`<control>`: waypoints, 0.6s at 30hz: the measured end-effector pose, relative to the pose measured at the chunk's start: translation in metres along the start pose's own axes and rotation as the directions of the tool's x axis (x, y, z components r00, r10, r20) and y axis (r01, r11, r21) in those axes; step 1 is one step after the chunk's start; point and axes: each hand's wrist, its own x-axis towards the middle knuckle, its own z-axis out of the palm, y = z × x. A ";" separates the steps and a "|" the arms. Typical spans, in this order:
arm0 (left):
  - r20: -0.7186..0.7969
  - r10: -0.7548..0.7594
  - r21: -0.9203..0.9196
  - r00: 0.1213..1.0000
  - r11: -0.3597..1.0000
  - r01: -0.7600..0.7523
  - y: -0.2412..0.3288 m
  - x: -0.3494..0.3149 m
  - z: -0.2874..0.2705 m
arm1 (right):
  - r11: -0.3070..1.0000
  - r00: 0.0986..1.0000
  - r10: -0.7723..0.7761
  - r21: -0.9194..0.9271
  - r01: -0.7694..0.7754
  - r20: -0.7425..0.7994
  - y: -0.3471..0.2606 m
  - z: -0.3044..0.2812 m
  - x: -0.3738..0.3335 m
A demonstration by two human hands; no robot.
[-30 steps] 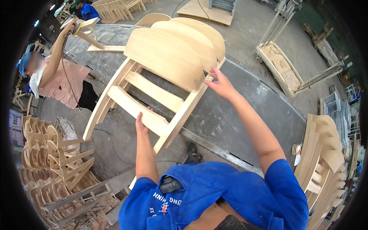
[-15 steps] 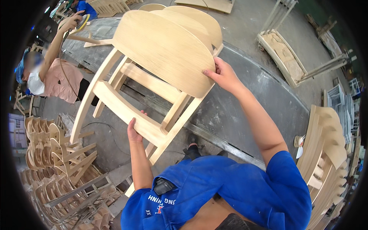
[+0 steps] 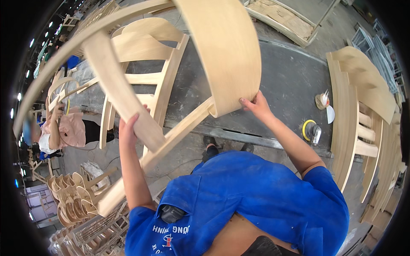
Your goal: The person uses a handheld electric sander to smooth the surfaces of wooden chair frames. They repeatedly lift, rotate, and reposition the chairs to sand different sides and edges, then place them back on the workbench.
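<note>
With both hands I hold up a pale wooden chair back frame, tilted over the near edge of the dark worktable. It has a broad curved backrest, long legs and a cross rail. My left hand is closed around the cross rail near one leg. My right hand pinches the backrest's edge at its lower corner, thumb on its face. Behind it on the table stand more chair frames of the same kind, close together and partly hidden by the held one.
An orbital sander with a yellow pad lies on the table's right. Beside it stands a stack of chair frames. A co-worker works at far left. More wooden parts are piled at lower left; a trolley stands beyond the table.
The held frame has come away from the others, rising and tilting up toward the upper left. My hands keep their grip. The view has swung right, bringing the sander into sight.
</note>
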 end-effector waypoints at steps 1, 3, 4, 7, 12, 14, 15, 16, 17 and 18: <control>0.040 -0.035 0.102 0.999 0.994 0.031 0.010 0.012 0.016 | 0.997 0.998 0.066 0.051 -0.065 -0.015 0.017 -0.008 -0.010; 0.170 -0.074 0.216 0.983 0.976 0.036 0.029 0.042 0.051 | 0.969 0.983 0.178 0.181 -0.168 -0.040 0.049 -0.019 -0.021; 0.176 -0.118 0.330 0.977 0.942 0.054 0.037 0.058 0.069 | 0.944 0.973 0.224 0.258 -0.204 -0.049 0.066 -0.019 -0.026; 0.240 -0.053 0.583 0.969 0.807 -0.100 0.051 0.097 0.128 | 0.890 0.951 0.304 0.373 -0.262 -0.056 0.104 -0.026 -0.034; 0.385 -0.046 0.799 0.922 0.517 -0.307 0.066 0.140 0.214 | 0.831 0.916 0.402 0.412 -0.374 0.021 0.137 -0.041 -0.039; 0.414 -0.057 0.814 0.909 0.470 -0.341 0.063 0.150 0.242 | 0.795 0.894 0.447 0.441 -0.417 0.041 0.145 -0.044 -0.040; 0.422 -0.060 0.823 0.905 0.443 -0.355 0.061 0.155 0.253 | 0.780 0.888 0.457 0.455 -0.429 0.053 0.148 -0.045 -0.040; 0.429 -0.062 0.833 0.901 0.414 -0.368 0.060 0.159 0.264 | 0.768 0.876 0.479 0.456 -0.450 0.060 0.151 -0.047 -0.040; 0.451 -0.057 0.835 0.891 0.380 -0.398 0.057 0.162 0.274 | 0.757 0.868 0.492 0.457 -0.467 0.072 0.154 -0.047 -0.041; 0.469 -0.051 0.837 0.882 0.346 -0.425 0.055 0.165 0.284 | 0.747 0.859 0.504 0.454 -0.485 0.088 0.157 -0.047 -0.041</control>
